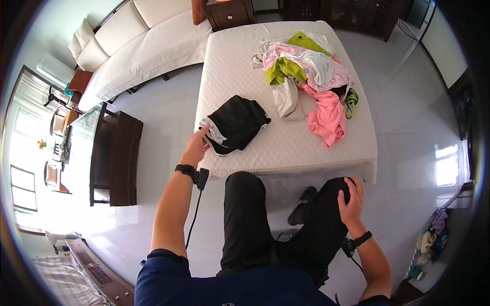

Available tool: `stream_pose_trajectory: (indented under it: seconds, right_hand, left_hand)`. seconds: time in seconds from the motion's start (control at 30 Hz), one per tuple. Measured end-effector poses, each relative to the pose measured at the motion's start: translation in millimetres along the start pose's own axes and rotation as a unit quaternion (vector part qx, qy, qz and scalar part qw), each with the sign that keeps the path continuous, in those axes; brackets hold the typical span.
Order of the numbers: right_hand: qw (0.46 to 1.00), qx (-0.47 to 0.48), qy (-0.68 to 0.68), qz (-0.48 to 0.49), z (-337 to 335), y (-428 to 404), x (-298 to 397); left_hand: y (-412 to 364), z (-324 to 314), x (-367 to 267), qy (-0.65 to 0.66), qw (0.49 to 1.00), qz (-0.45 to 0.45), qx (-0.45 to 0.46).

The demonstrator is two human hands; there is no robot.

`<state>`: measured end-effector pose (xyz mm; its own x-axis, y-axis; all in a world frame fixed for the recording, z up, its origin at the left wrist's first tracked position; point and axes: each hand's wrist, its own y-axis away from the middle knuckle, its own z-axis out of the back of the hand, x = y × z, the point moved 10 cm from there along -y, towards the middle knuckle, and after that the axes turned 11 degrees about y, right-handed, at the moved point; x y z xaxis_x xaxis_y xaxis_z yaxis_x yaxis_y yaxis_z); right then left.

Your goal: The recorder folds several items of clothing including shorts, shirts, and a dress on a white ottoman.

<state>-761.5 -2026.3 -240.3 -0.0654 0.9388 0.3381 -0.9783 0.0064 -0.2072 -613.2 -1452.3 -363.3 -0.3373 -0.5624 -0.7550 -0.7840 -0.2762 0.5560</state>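
My left hand (198,145) is at the near-left edge of a folded black garment (239,122) with white trim. Its fingers touch the light folded edge; whether they pinch the cloth is hard to tell. The garment lies flat on the near-left part of a white quilted bed-like surface (229,76). On my right knee rests my right hand (353,201), fingers spread, holding nothing. Further back on the quilted surface is a loose heap with a pink patterned cloth (275,51), a lime-green garment (285,70), a beige garment (286,99) and a coral-pink garment (327,114).
A green and black cord (351,101) lies beside the heap at the right edge. To the left stand a dark wooden table with a glass top (118,160) and a long white-covered sofa (153,49). A dark wooden nightstand (229,15) is at the back.
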Motion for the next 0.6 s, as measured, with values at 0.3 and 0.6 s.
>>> stream_pose_trajectory:
  seconds: [0.3,0.6]
  right_hand:
    - [1.0,0.014,0.002,0.001,-1,-4,4]
    - [1.0,0.011,-0.008,0.009,-1,-8,7]
  left_hand:
    - [28,-32,35,-0.063,0.997,0.046,0.029]
    - [102,-99,-38,-0.014,0.998,-0.035,0.041]
